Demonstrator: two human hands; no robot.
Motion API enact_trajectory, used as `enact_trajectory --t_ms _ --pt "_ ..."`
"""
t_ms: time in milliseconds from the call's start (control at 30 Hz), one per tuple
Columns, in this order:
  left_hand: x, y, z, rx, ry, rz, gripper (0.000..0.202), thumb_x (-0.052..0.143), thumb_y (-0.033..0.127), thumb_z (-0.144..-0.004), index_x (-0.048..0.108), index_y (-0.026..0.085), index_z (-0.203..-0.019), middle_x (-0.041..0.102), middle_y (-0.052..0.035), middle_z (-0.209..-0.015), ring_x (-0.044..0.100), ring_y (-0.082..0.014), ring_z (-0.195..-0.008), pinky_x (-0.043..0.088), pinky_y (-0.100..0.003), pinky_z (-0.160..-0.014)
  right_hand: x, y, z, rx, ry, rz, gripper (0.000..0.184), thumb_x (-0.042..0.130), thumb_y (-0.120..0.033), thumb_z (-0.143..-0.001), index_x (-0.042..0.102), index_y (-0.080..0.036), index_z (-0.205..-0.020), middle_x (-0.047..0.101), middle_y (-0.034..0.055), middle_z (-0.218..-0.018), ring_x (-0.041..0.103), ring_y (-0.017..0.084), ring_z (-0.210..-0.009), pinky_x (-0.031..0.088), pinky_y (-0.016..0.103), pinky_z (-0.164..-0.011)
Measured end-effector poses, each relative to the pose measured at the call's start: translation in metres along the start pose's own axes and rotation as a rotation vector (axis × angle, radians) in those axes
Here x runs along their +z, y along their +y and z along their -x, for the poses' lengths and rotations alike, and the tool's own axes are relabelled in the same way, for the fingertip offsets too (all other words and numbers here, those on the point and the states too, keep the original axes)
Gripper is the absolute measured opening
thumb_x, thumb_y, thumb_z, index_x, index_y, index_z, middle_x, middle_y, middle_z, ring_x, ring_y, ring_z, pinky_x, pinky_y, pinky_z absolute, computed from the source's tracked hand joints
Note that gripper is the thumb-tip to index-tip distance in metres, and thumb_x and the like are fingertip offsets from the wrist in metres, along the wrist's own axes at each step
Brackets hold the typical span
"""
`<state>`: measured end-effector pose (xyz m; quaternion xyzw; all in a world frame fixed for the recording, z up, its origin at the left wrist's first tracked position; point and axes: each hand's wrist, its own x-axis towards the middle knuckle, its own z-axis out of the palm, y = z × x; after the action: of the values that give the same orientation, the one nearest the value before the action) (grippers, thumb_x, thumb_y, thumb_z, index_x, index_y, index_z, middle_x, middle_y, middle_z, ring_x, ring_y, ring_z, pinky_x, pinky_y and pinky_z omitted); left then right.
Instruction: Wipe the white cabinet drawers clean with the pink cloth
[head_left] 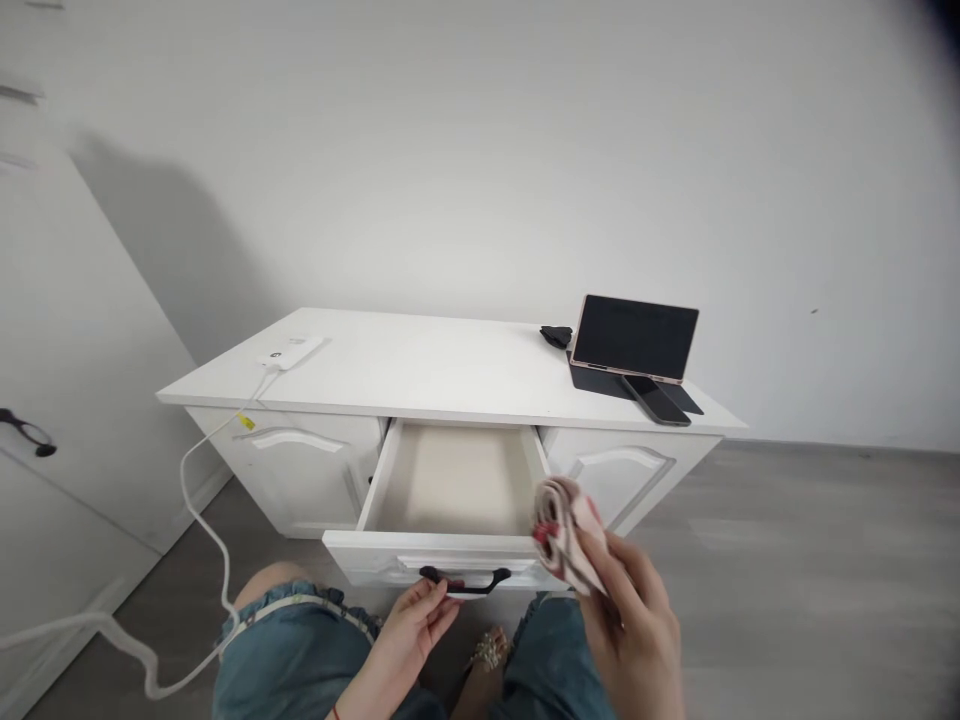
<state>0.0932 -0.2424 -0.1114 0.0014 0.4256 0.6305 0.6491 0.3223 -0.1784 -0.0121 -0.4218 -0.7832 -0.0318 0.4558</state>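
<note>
A white cabinet [420, 375] stands against the wall with its middle drawer [450, 480] pulled out; the drawer's inside looks bare. My left hand [409, 630] touches the drawer's black handle [465, 581] from below, fingers curled at it. My right hand [634, 620] is closed on a folded pink-and-white cloth with red marks [562, 530], held at the drawer's right front corner. My knees in blue denim shorts show at the bottom.
On the cabinet top stand a tablet on a dark stand [634, 340], a phone [658, 400], a small black object [556, 336] and a white device [291, 352] with a white cable [202, 520] trailing to the floor. A white wardrobe door [67, 400] is at left.
</note>
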Motion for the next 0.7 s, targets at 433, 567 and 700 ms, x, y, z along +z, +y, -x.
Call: enact_trajectory --t_ms 433,567,700 --pt "0.0 -0.038 -0.015 0.241 -0.052 0.167 0.017 0.079 0.018 -0.065 0.064 0.018 -0.072 0.072 -0.001 -0.078 0.067 -0.0134 -0.074 0.054 -0.031 -0.083 0.117 -0.039 0.068 0.163 0.159 -0.01 0.04 0.047 -0.014 -0.086 0.06 -0.021 -0.123 0.048 0.0139 -0.106 0.053 0.028 -0.097 0.049 0.04 -0.073" --pt "0.001 -0.034 -0.013 0.389 -0.02 -0.078 0.009 0.07 0.022 -0.07 0.067 0.022 -0.078 0.072 -0.0081 -0.088 0.066 -0.0224 -0.085 0.052 -0.035 -0.081 0.129 -0.084 0.053 -0.066 0.065 -0.101 0.042 0.048 -0.005 -0.079 0.067 -0.027 -0.11 0.052 0.0104 -0.111 0.046 0.026 -0.098 0.044 0.044 -0.081" --pt "0.014 -0.013 -0.006 0.796 0.218 -0.498 0.015 0.054 0.017 -0.077 0.066 0.026 -0.076 0.068 -0.0118 -0.094 0.055 -0.0317 -0.115 0.042 -0.045 -0.092 0.157 -0.127 0.059 0.049 -0.017 -0.162 0.028 0.054 -0.012 -0.08 0.069 -0.031 -0.092 0.059 0.0052 -0.102 0.045 0.025 -0.089 0.04 0.045 -0.083"
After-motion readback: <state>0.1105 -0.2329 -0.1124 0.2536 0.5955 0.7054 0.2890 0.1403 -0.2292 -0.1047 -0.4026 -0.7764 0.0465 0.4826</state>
